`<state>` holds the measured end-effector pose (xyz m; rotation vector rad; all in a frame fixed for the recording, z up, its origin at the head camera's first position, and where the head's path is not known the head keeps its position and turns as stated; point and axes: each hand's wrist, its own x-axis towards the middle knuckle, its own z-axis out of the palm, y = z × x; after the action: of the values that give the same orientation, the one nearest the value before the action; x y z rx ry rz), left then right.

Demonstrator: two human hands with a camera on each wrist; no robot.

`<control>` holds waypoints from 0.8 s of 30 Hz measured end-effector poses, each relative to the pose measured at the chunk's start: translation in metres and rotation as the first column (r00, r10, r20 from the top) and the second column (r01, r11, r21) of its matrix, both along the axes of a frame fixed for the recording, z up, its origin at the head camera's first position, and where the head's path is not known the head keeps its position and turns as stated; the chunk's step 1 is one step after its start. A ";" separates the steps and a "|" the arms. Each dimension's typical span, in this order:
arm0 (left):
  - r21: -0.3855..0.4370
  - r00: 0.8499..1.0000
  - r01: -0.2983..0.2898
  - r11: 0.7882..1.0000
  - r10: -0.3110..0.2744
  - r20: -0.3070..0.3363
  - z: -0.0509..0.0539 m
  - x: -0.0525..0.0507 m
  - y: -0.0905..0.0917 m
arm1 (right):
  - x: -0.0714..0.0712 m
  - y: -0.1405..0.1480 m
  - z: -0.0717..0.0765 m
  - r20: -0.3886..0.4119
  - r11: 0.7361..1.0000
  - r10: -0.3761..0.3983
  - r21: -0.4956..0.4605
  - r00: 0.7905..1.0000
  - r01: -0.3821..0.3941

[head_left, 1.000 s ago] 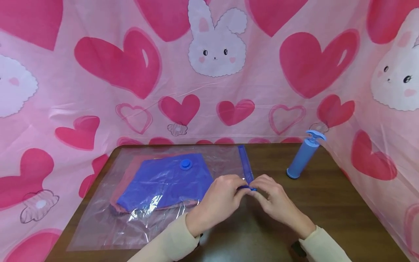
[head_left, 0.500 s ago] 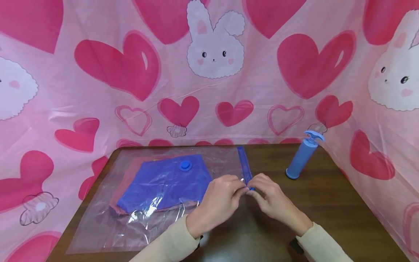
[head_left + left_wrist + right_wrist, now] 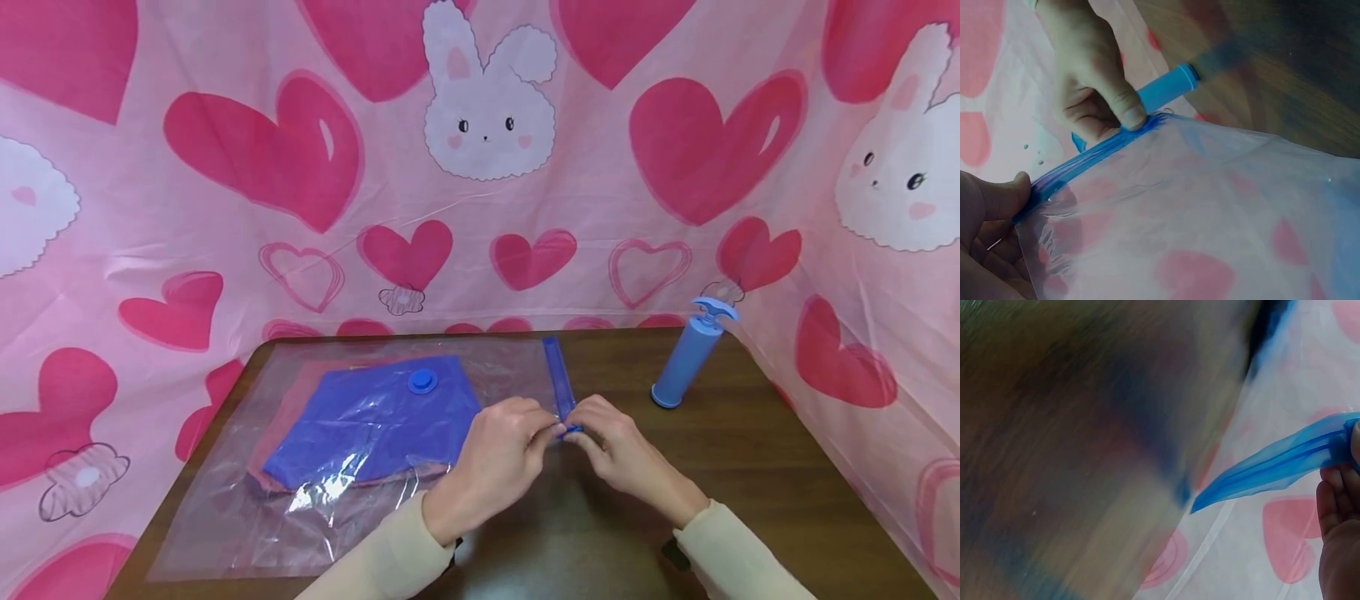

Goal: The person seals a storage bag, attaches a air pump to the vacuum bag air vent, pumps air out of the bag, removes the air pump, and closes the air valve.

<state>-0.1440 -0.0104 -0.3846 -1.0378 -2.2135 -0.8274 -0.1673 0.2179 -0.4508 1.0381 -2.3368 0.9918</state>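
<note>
A clear plastic vacuum storage bag (image 3: 225, 533) lies flat on the table. Folded blue cloth (image 3: 360, 425) shows through it, with pink cloth at its edges. Along the bag's right side runs a blue zip strip (image 3: 557, 375). My left hand (image 3: 498, 454) pinches the strip near its close end. Just right of it, my right hand (image 3: 626, 450) pinches the same strip, with the fingertips of both hands close together. In the left wrist view, thumbs of the left hand (image 3: 988, 219) and right hand (image 3: 1094, 75) press on the strip. The right wrist view shows the strip (image 3: 1279, 456) stretching from the fingers.
A round blue valve (image 3: 422, 381) sits on the bag's upper face. Upright at the table's back right stands a blue hand pump (image 3: 686, 362) with a T-shaped handle. Pink sheeting (image 3: 480, 200) with hearts and rabbits surrounds the brown wooden table (image 3: 750, 467).
Both hands keep their pinch on the zip strip, and their fingertips have shifted only slightly. The head view has drifted a little. Bag and pump have stayed in place.
</note>
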 end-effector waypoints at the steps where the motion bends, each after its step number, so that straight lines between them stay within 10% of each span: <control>1: 0.001 1.000 -0.001 1.000 0.001 0.001 0.000 0.000 0.000 | -0.001 0.000 -0.001 0.001 1.000 -0.004 0.008 1.000 0.004; 24: -0.129 0.985 0.021 0.991 0.001 0.171 0.007 0.003 -0.005 | -0.004 0.007 -0.015 0.000 0.999 -0.021 0.044 1.000 0.021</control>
<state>-0.1415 -0.0154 -0.3772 -1.0751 -2.4365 -0.8113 -0.1715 0.2245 -0.4655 1.0273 -2.3749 0.9363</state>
